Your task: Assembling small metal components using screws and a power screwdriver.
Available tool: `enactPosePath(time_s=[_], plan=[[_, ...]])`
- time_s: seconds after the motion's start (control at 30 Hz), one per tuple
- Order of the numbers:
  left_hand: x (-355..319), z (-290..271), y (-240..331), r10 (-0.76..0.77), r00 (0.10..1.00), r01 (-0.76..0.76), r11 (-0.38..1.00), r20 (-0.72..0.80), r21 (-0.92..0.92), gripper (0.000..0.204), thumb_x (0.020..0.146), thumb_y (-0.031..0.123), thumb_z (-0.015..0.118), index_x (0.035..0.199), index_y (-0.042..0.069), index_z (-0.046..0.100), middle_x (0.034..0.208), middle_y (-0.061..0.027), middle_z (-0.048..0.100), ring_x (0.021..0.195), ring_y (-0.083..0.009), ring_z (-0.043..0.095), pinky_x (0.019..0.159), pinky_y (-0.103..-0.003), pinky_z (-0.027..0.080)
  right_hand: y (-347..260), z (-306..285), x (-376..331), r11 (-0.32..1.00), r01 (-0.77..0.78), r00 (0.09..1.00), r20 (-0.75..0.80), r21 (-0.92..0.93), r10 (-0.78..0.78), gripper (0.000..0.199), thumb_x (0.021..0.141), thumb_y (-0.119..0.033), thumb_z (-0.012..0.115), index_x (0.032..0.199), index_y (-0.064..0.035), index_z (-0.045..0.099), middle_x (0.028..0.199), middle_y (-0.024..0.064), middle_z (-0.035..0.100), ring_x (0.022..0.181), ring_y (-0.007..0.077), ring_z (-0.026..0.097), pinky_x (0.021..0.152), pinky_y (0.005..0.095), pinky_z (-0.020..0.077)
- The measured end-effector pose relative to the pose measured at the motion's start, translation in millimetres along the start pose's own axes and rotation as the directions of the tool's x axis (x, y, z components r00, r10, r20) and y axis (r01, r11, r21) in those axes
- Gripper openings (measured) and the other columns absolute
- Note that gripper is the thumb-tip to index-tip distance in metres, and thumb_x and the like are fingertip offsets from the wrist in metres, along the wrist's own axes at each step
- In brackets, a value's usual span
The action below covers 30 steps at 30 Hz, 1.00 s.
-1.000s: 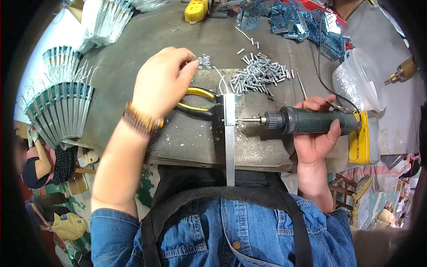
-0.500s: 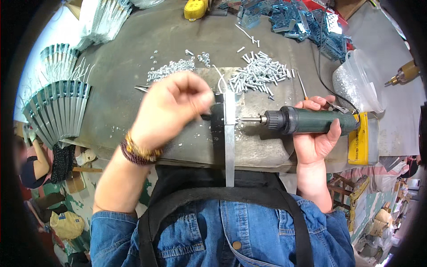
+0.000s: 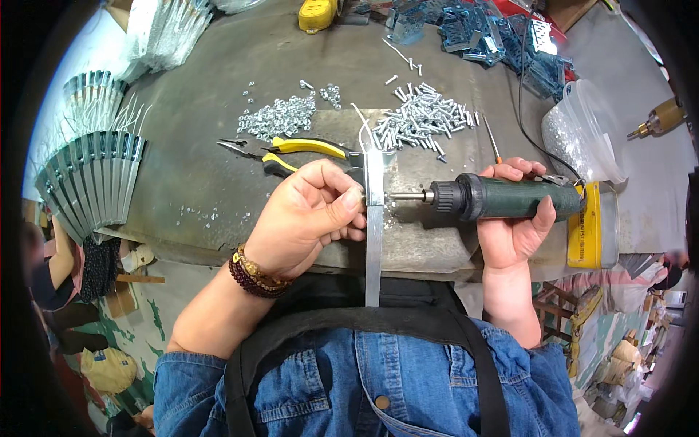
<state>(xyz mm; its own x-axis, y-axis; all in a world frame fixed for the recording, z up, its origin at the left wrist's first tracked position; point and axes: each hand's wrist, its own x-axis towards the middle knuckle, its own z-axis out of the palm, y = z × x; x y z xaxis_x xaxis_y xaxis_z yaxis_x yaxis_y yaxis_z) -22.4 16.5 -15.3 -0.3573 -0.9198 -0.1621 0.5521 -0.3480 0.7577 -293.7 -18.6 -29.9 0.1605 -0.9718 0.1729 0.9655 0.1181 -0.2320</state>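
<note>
My left hand is closed in a pinch against the left side of a narrow metal strip; whatever its fingertips hold is hidden. The strip points toward me over the bench edge, and white wires leave its far end. Lying across my right palm and fingers is a dark green electric screwdriver, gripped by my right hand. Its bit meets the strip's right side, opposite my left fingertips. Yellow-and-black pliers lie just beyond my left hand.
Loose nuts and a pile of screws lie farther back. Finished-looking strips fan out at left. Blue metal brackets, a clear plastic tub and a yellow container stand right. A cord runs to the screwdriver.
My left hand has moved right and toward me, from above the pliers to the strip's side, uncovering the pliers. My right hand and the screwdriver have stayed nearly still.
</note>
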Motion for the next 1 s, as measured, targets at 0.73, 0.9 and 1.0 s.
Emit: enactPosePath(time_s=[0.73, 0.9, 1.0], plan=[[-1, 15, 1, 0.468, 0.843, -0.375, 0.157, 0.265, 0.914, 0.016, 0.086, 0.001, 0.058, 0.1, 0.0, 0.051, 0.084, -0.0183, 0.057, 0.077, -0.038, 0.059, 0.067, -0.04, 0.048, -1, 7, -1, 0.995, 0.029, 0.998, 0.05, -0.1, -0.024, 0.041, 0.072, -0.014, 0.078, 0.108, -0.0178, 0.06, 0.109, 0.0034, 0.054, 0.103, 0.0193, 0.054, 0.108, 0.0458, 0.0338], [-7, 15, 0, 0.457, 0.855, -0.358, 0.178, 0.245, 0.917, 0.011, 0.091, 0.007, 0.054, 0.098, 0.001, 0.048, 0.083, -0.0203, 0.057, 0.079, -0.0416, 0.058, 0.065, -0.045, 0.047, 2, 8, -6, 1.0, -0.007, 1.0, -0.001, -0.023, 0.007, 0.043, 0.07, -0.009, 0.077, 0.109, -0.0177, 0.062, 0.106, 0.0042, 0.057, 0.101, 0.0196, 0.056, 0.107, 0.044, 0.0351], [-11, 21, 7, 0.413, 0.884, -0.318, 0.187, 0.22, 0.929, 0.012, 0.092, 0.011, 0.053, 0.096, 0.002, 0.046, 0.083, -0.0207, 0.056, 0.079, -0.0425, 0.057, 0.065, -0.046, 0.046, 3, 10, -8, 1.0, -0.003, 1.0, -0.022, -0.005, 0.003, 0.047, 0.069, -0.009, 0.077, 0.112, -0.019, 0.062, 0.105, 0.0049, 0.058, 0.1, 0.0207, 0.057, 0.106, 0.044, 0.0358]])
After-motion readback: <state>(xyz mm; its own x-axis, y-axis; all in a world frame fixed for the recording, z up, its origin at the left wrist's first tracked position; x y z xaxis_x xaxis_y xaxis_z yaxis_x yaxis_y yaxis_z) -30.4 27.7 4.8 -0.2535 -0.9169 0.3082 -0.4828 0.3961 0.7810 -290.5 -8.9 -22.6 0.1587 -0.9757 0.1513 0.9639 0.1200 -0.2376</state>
